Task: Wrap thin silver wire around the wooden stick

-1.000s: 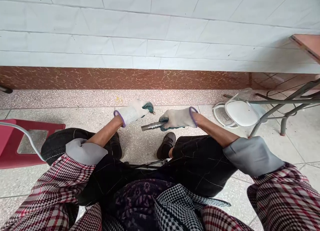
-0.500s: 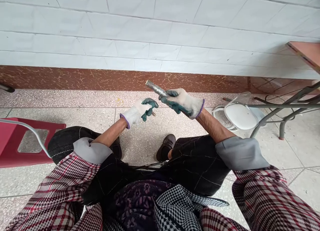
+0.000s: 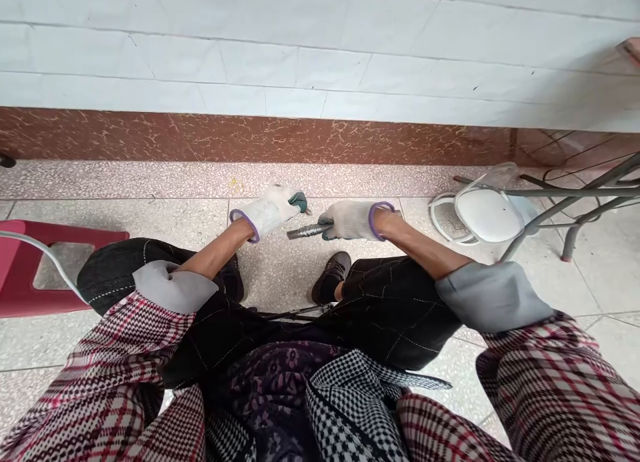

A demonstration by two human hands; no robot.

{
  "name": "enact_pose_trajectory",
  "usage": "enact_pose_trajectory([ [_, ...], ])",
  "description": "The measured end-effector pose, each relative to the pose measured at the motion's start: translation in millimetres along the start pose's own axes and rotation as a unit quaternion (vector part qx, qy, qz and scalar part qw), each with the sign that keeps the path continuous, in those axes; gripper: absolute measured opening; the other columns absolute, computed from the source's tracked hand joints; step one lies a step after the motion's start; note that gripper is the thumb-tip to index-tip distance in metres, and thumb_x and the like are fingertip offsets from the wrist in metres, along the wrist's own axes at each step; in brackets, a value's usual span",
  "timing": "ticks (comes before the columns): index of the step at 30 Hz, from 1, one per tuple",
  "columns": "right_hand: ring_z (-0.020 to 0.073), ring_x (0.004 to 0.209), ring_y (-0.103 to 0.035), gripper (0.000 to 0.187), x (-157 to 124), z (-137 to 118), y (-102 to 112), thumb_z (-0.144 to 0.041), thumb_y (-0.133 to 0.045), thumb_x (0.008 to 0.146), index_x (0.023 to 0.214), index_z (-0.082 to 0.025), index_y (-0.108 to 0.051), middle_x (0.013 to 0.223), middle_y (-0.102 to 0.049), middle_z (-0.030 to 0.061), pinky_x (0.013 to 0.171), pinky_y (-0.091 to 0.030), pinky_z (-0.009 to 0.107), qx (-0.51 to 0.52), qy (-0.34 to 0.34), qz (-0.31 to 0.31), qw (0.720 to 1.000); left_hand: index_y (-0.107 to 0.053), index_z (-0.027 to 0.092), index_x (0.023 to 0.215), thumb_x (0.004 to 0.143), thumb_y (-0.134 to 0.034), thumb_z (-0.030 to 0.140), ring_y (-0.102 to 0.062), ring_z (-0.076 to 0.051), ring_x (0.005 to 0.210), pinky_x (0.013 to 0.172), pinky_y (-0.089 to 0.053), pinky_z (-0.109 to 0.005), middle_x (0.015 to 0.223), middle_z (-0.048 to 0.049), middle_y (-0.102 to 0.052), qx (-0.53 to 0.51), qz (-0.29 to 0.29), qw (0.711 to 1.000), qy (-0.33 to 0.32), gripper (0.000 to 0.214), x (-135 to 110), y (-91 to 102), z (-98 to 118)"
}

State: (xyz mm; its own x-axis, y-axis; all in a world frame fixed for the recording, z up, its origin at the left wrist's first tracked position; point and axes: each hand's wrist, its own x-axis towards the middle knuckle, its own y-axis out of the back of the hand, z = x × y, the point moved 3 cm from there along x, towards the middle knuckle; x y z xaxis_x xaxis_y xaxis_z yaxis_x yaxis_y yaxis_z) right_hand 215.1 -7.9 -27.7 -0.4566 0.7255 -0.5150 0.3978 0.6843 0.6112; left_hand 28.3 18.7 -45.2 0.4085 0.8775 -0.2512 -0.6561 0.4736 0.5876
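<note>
My right hand (image 3: 350,221), in a white glove with a green coated palm, is closed around a metal rod (image 3: 309,231). The rod's silvery, ridged or wire-wound end sticks out toward the left, pointing slightly down; a bit of its other end shows by the wrist. To the left, my left hand (image 3: 280,207), gloved alike, has its fingers curled together. A tiny tip of something thin shows at those fingertips, too small to name. Both hands are held over the floor in front of my knees, apart from each other, the rod's end just below the left fingertips.
A red plastic stool (image 3: 55,302) stands at the left, crossed by a pale curved tube (image 3: 50,249). On the right are a small white chair (image 3: 487,215) and grey metal table legs (image 3: 570,239). A white tiled wall (image 3: 300,69) with a reddish-brown base runs ahead.
My right hand has come down and turned over, bringing the rod from slanting up to nearly level. The left hand has turned its back upward. The view has tilted slightly downward.
</note>
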Motion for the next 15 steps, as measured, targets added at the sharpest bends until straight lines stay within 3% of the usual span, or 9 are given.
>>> enact_pose_trajectory([
  [4, 0.0167, 0.082, -0.066, 0.028, 11.2, 7.7, 5.5, -0.039, -0.065, 0.101, 0.112, -0.014, -0.067, 0.101, -0.068, 0.005, 0.071, -0.058, 0.032, -0.027, -0.044, 0.044, 0.998, -0.072, 0.012, 0.099, 0.094, -0.058, 0.015, -0.051, -0.011, 0.061, 0.059, -0.04, -0.023, 0.065, -0.001, -0.061, -0.009, -0.019, 0.999, 0.024, 0.015, -12.6, -9.8, 5.9],
  [9, 0.0119, 0.066, -0.054, 0.012, 14.2, 1.3, 33.3, -0.024, -0.068, 0.095, 0.098, -0.012, -0.067, 0.077, -0.062, 0.0029, 0.058, -0.042, 0.026, -0.027, -0.056, 0.118, 0.991, -0.071, 0.017, 0.102, 0.094, -0.057, 0.018, -0.046, -0.011, 0.047, 0.047, -0.038, -0.023, 0.056, 0.0018, -0.053, -0.155, 0.008, 0.986, 0.06, 0.017, -13.5, -10.5, 5.5],
  [12, 0.01, 0.055, -0.045, 0.013, 8.1, -7.3, 42.1, -0.027, -0.068, 0.093, 0.093, -0.014, -0.066, 0.068, -0.055, 0.001, 0.048, -0.035, 0.026, 0.049, -0.026, 0.168, 0.984, -0.071, 0.019, 0.101, 0.091, -0.056, 0.015, -0.045, -0.01, 0.043, 0.041, -0.038, -0.023, 0.055, 0.0017, -0.055, -0.259, -0.01, 0.964, 0.052, 0.019, -5.3, -12.6, 0.3],
  [15, 0.0096, 0.051, -0.041, 0.014, -1.7, -17.3, 40.6, -0.03, -0.069, 0.091, 0.091, -0.016, -0.067, 0.065, -0.053, 0.0002, 0.043, -0.032, 0.025, 0.133, 0.014, 0.16, 0.978, -0.069, 0.019, 0.093, 0.089, -0.057, 0.014, -0.046, -0.01, 0.043, 0.04, -0.04, -0.023, 0.057, 0.0008, -0.058, -0.298, -0.017, 0.953, 0.059, 0.013, 0.4, -16.6, -5.5],
])
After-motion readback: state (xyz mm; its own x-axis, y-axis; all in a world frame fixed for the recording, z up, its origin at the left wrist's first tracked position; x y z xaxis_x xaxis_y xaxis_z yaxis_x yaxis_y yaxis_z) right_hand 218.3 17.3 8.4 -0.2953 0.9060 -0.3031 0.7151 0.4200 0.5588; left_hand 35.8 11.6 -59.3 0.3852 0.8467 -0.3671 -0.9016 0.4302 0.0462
